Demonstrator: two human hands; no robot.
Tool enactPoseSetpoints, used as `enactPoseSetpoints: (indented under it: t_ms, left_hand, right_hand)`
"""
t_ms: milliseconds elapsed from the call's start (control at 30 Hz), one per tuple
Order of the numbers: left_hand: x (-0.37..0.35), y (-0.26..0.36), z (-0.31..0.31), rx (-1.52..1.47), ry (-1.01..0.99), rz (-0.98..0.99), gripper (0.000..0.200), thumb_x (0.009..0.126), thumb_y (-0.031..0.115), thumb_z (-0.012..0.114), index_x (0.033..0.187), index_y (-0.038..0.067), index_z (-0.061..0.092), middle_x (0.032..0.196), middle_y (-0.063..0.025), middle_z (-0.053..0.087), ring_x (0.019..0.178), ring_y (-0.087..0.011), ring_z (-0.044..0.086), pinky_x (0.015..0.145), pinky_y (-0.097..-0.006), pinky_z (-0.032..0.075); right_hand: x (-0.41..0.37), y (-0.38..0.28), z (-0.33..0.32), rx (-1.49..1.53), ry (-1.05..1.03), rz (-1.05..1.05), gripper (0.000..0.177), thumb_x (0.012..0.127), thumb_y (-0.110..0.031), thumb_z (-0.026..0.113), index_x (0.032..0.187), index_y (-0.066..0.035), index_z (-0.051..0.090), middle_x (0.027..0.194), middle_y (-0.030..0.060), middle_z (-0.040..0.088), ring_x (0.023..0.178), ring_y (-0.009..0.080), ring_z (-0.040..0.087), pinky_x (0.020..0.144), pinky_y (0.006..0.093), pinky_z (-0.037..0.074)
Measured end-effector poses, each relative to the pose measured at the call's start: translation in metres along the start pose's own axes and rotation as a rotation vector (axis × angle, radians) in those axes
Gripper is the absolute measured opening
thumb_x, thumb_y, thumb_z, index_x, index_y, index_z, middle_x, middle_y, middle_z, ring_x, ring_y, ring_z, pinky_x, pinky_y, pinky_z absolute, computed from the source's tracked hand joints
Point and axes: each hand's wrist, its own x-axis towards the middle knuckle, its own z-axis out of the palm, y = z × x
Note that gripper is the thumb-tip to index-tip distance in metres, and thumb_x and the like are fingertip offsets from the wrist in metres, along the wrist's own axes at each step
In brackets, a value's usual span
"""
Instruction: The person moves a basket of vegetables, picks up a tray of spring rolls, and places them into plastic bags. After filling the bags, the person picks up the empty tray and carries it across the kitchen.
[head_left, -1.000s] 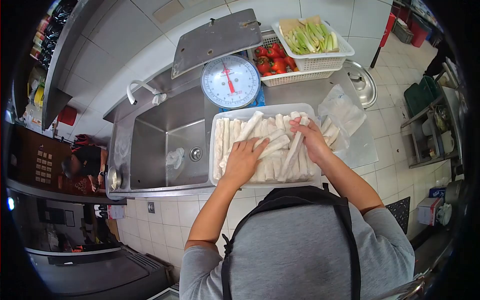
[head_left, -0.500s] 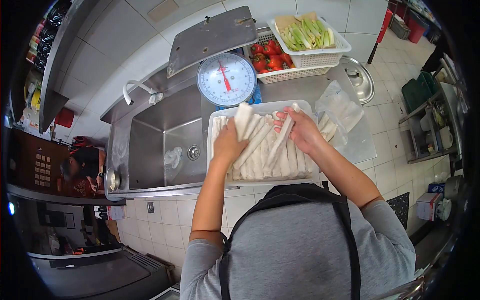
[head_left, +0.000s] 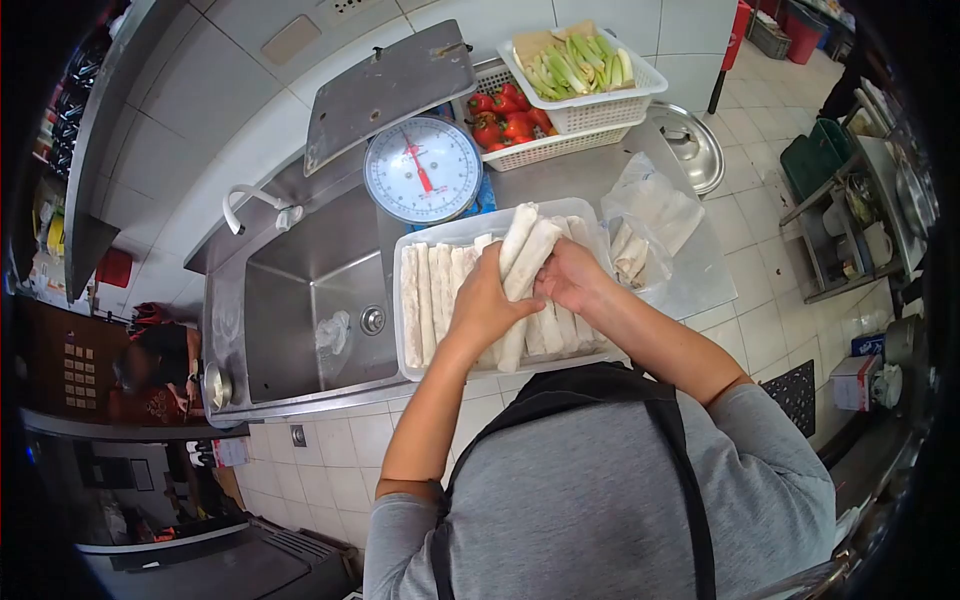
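Note:
A translucent plastic tub [head_left: 406,335] on the steel counter holds long, pale rolls [head_left: 425,300] that look like uncooked spring rolls, laid side by side. Above them, my left hand [head_left: 485,308] is closed around a few raised spring rolls [head_left: 528,250], which tilt upward. My right hand [head_left: 573,280] reaches in from the other side against the same raised rolls, its fingers curled and partly hidden behind them. More rolls lie beneath both hands, so their exact arrangement there is covered.
Behind the tub stand a dial scale [head_left: 423,170] and a basket of red peppers [head_left: 508,118], with a basket of cut green stalks [head_left: 582,75] on top. A plastic bag of rolls [head_left: 655,215] lies right; the sink [head_left: 320,300] is left. Another person [head_left: 165,360] is far left.
Both hands have come together over the tub, the left moving right. The raised rolls are now bunched between them, where earlier each hand held rolls apart. The view has shifted slightly.

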Motion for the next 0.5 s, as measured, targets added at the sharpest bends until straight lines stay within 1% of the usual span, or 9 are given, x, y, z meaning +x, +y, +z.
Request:
enactPoseSetpoints:
  t_ms: [100, 200, 300, 333, 400, 467, 500]
  left_hand:
    - [0.005, 0.008, 0.004, 0.150, -0.043, -0.051, 0.074, 0.066, 0.015, 0.084, 0.130, 0.004, 0.048, 0.117, -0.0246, 0.064, 0.112, -0.0393, 0.061, 0.094, -0.0430, 0.048]
    - [0.008, -0.005, 0.008, 0.108, -0.088, -0.076, 0.068, 0.066, 0.016, 0.082, 0.125, 0.005, 0.050, 0.110, -0.0249, 0.066, 0.106, -0.0410, 0.063, 0.090, -0.0443, 0.050]
    - [0.012, -0.016, 0.002, 0.152, -0.105, -0.075, 0.068, 0.067, 0.018, 0.080, 0.127, 0.007, 0.051, 0.105, -0.0251, 0.068, 0.101, -0.0421, 0.065, 0.086, -0.0450, 0.051]
    - [0.012, -0.015, -0.002, 0.168, -0.140, -0.109, 0.070, 0.066, 0.018, 0.081, 0.128, 0.006, 0.050, 0.107, -0.0248, 0.067, 0.102, -0.0414, 0.065, 0.087, -0.0446, 0.051]
    - [0.010, -0.011, -0.013, 0.203, -0.208, -0.175, 0.075, 0.065, 0.019, 0.081, 0.131, 0.004, 0.048, 0.110, -0.0243, 0.067, 0.103, -0.0399, 0.065, 0.090, -0.0438, 0.050]
    - [0.002, -0.009, -0.021, 0.050, -0.325, -0.111, 0.082, 0.064, 0.021, 0.082, 0.135, 0.001, 0.046, 0.115, -0.0248, 0.065, 0.109, -0.0372, 0.063, 0.095, -0.0409, 0.048]
    - [0.001, -0.009, -0.022, -0.029, -0.383, -0.080, 0.085, 0.064, 0.022, 0.083, 0.137, -0.001, 0.045, 0.118, -0.0250, 0.064, 0.112, -0.0359, 0.062, 0.098, -0.0394, 0.046]
  right_hand:
    - [-0.008, -0.007, -0.011, -0.015, -0.089, 0.026, 0.035, 0.106, -0.026, 0.035, 0.130, -0.006, 0.051, 0.129, 0.0125, 0.057, 0.112, 0.0280, 0.061, 0.100, 0.0473, 0.048]
    - [-0.013, -0.005, -0.023, -0.010, -0.141, 0.000, 0.034, 0.105, -0.023, 0.037, 0.129, -0.005, 0.052, 0.131, 0.0103, 0.056, 0.113, 0.0283, 0.060, 0.100, 0.0461, 0.049]
    - [-0.031, -0.005, -0.035, -0.205, -0.214, -0.138, 0.031, 0.100, -0.018, 0.051, 0.128, -0.007, 0.055, 0.131, 0.0120, 0.055, 0.117, 0.0305, 0.056, 0.097, 0.0443, 0.049]
    - [-0.047, -0.005, -0.039, -0.541, -0.181, -0.438, 0.032, 0.095, -0.015, 0.056, 0.127, -0.008, 0.057, 0.131, 0.0132, 0.055, 0.118, 0.0319, 0.055, 0.095, 0.0436, 0.049]
    - [-0.105, -0.022, -0.025, -1.211, -0.082, -1.039, 0.039, 0.085, -0.008, 0.067, 0.124, -0.010, 0.061, 0.131, 0.0155, 0.054, 0.119, 0.0346, 0.052, 0.092, 0.0421, 0.050]
    - [-0.130, -0.044, -0.042, -1.744, 0.252, -1.569, 0.050, 0.071, 0.000, 0.071, 0.119, -0.012, 0.065, 0.132, 0.0171, 0.052, 0.122, 0.0364, 0.047, 0.089, 0.0388, 0.050]
    - [-0.135, -0.051, -0.048, -1.839, 0.365, -1.552, 0.050, 0.070, 0.002, 0.069, 0.118, -0.011, 0.065, 0.133, 0.0159, 0.052, 0.119, 0.0357, 0.050, 0.087, 0.0382, 0.051]
